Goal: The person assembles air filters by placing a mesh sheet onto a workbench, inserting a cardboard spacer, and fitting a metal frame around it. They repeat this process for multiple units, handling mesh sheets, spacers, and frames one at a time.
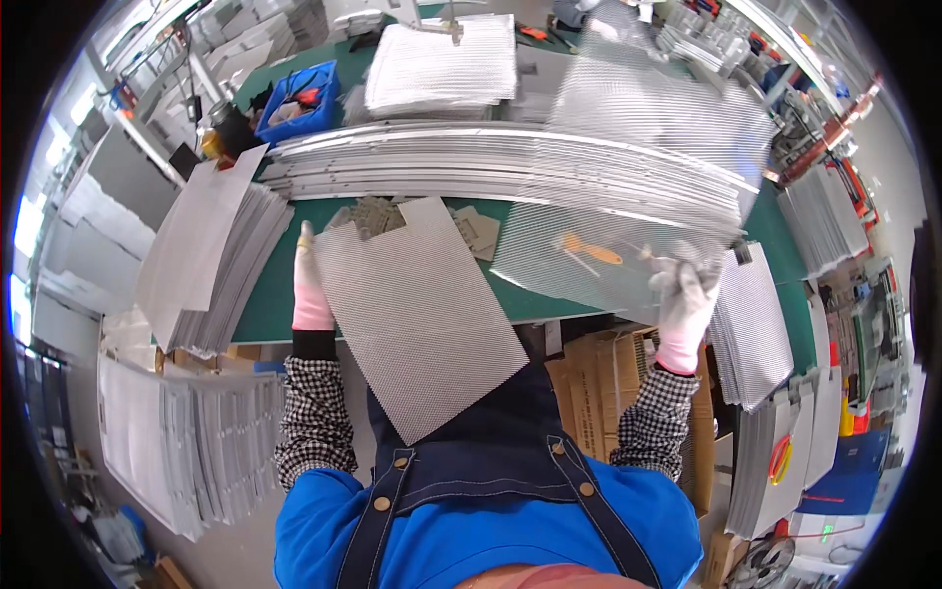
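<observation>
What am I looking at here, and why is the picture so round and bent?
One picture, taken by a wide fisheye camera worn on a person's head and looking down, so straight edges curve. No machine: two gloved hands. The left hand rests against the edge of a grey mesh sheet lying on the green table. The right hand holds a second, blurred mesh sheet up in the air. Behind lie a long stack of metal strips, another mesh pile and a blue bin. More sheet stacks sit at the sides.

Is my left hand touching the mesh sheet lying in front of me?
Touching. The head view shows the left hand laid along the left edge of the mesh sheet, its fingers meeting the edge with no gap visible.
</observation>
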Demonstrator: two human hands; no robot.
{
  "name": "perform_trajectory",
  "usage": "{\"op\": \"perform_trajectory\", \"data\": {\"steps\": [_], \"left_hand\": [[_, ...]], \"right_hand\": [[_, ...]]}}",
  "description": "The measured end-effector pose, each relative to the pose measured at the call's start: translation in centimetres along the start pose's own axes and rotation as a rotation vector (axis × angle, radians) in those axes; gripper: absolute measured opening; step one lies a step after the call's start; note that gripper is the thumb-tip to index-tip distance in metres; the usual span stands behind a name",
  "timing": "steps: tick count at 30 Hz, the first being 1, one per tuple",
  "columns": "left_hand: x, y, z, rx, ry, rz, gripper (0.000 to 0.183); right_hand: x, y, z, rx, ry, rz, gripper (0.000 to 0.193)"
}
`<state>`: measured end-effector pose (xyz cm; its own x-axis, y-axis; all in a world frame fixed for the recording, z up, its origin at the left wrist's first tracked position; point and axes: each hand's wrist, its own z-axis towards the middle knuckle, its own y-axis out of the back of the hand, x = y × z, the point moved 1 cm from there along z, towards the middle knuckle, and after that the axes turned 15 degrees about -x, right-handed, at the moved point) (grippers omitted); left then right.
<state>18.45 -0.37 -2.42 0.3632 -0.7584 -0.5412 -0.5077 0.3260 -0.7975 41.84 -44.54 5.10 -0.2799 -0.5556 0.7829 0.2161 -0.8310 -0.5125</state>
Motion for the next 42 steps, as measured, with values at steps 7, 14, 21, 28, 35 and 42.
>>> {"op": "perform_trajectory", "data": {"steps": [7,14,21,28,35,42], "left_hand": [[1.6,1.7,1.4,-0.220,-0.038,-0.076,0.055],[4.1,0.2,2.9,-0.045,-0.076,-0.127,0.044],[3.1,-2.3,1.1,0.226,0.118,-0.251,0.074],[2.8,-1.9,-0.2,-0.104,-0.078,0.126,0.098],[1.9,0.6,0.6,-0.011,-0.313,0.523,0.063],[1.9,-1.8,-2.3,0.061,-0.287,0.456,0.057]], "right_hand": [[-4.0,-6.4,-7.7,0.237,-0.434,-0.264,0.038],[-7.9,-4.8,-12.4,0.256,-0.784,-0.353,0.044],[-8.4,-5.0,-12.7,0.284,-0.801,-0.425,0.043],[-8.5,-4.4,-12.8,0.284,-0.714,-0.453,0.038],[-8.4,-4.5,-12.1,0.247,-0.682,-0.458,0.034],[-10.9,-2.0,-13.0,0.404,-1.009,-0.290,0.059]]}}
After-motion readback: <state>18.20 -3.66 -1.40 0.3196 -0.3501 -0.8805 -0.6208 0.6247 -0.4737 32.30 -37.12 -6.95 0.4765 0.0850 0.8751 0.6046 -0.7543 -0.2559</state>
